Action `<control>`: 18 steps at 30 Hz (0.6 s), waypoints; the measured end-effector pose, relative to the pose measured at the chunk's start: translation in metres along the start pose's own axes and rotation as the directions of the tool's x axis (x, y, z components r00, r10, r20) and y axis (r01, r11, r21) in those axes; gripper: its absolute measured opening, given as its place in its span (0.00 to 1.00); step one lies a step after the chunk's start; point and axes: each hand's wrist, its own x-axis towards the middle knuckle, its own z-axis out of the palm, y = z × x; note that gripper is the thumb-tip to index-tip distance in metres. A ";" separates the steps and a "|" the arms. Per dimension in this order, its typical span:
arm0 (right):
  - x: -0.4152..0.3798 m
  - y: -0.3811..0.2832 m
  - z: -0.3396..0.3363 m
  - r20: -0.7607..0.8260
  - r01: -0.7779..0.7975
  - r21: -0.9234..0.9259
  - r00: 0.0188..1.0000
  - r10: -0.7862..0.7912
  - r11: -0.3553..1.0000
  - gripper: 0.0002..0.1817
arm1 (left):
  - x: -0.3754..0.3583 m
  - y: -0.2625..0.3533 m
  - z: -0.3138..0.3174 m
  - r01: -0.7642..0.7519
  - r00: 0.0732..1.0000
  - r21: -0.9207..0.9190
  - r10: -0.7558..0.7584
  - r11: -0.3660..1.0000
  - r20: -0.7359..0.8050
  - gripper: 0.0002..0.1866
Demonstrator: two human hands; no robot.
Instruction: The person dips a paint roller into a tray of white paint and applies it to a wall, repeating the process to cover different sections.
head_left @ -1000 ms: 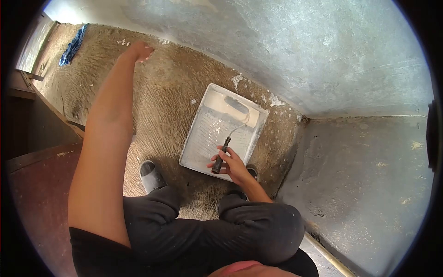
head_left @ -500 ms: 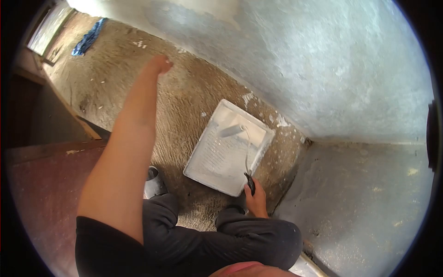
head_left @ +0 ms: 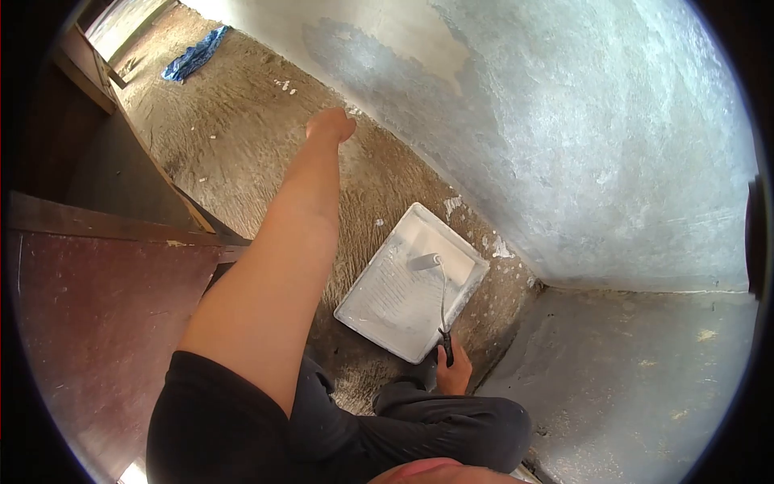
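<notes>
My right hand (head_left: pixel 454 373) is wrapped round the black handle of a paint roller (head_left: pixel 443 302). The grey roller head rests in the paint tray (head_left: pixel 375 300), at the edge of the pale paint in its deeper end. White paint smears cover the tray's ribbed slope and rim. My left arm is stretched out over the floor, and the left hand (head_left: pixel 329 126) is closed in a loose fist near the foot of the wall. I see nothing in it, though its palm side is hidden.
A pale, patchily painted wall (head_left: pixel 613 161) meets a darker grey wall (head_left: pixel 629 363) at a corner right of the tray. White paint spots mark the rough floor (head_left: pixel 242 153). A blue cloth (head_left: pixel 195 55) lies farther off. Dark red wooden panelling (head_left: pixel 113 298) stands at left.
My view has shifted, so floor, tray and walls sit lower and more to the right. The left hand has curled more tightly. The right hand keeps its hold on the roller in the tray.
</notes>
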 end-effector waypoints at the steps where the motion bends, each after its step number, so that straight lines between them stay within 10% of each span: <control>1: -0.001 0.000 0.000 0.000 0.009 -0.005 1.000 -0.009 1.000 0.21 | 0.002 -0.002 -0.001 0.003 1.000 -0.009 -0.003 1.000 -0.004 0.27; 12: 0.015 -0.013 -0.024 0.026 -0.153 0.116 0.988 0.151 0.981 0.21 | 0.035 -0.041 0.029 -0.044 0.999 -0.098 0.041 0.994 -0.035 0.28; 18: 0.088 -0.039 -0.071 -0.154 0.114 0.141 0.984 -0.092 0.983 0.25 | 0.038 -0.058 0.038 -0.079 0.991 -0.149 0.061 0.986 -0.122 0.25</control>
